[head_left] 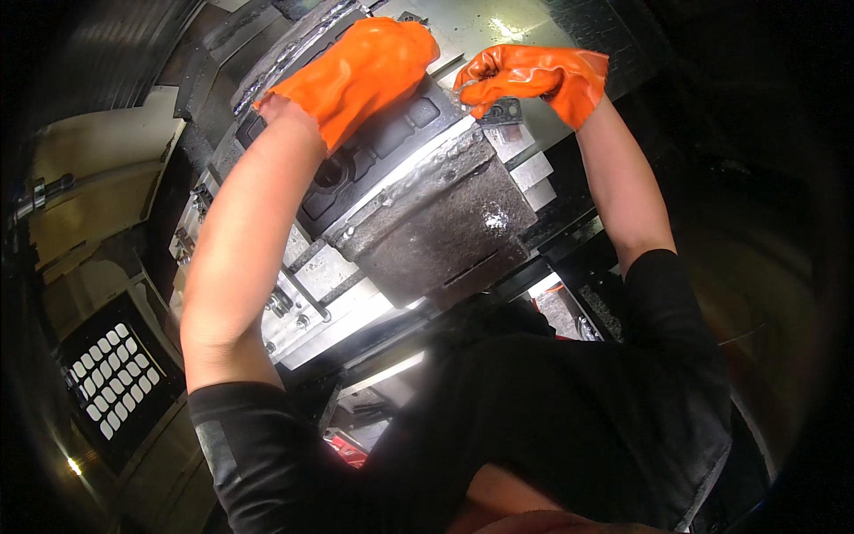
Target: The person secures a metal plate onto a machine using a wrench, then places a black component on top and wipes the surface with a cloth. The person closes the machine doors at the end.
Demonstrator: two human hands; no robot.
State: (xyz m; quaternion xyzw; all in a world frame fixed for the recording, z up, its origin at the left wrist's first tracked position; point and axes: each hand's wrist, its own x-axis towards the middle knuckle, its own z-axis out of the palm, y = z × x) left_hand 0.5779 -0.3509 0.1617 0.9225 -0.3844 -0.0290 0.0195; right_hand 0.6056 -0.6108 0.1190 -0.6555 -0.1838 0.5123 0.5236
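Note:
A large dark metal casting (396,147) with recesses in its face lies tilted across a machine bed. Its near side is a rough grey-brown block (449,222), with a bright machined edge along the top. My left hand (369,71), in an orange rubber glove, reaches over the casting's far part; its fingers are hidden behind the back of the glove. At the casting's right end is my right hand (525,76), gloved the same way, its fingers curled and closed by the corner. Whatever they may grip there is too small to make out.
Bolts and clamp hardware (285,303) stand on the bright metal bed left of the casting. Stepped metal blocks (534,173) sit at its right. A dark panel with several pale rounded slots (116,378) is at lower left. Machine walls (107,169) enclose the left side.

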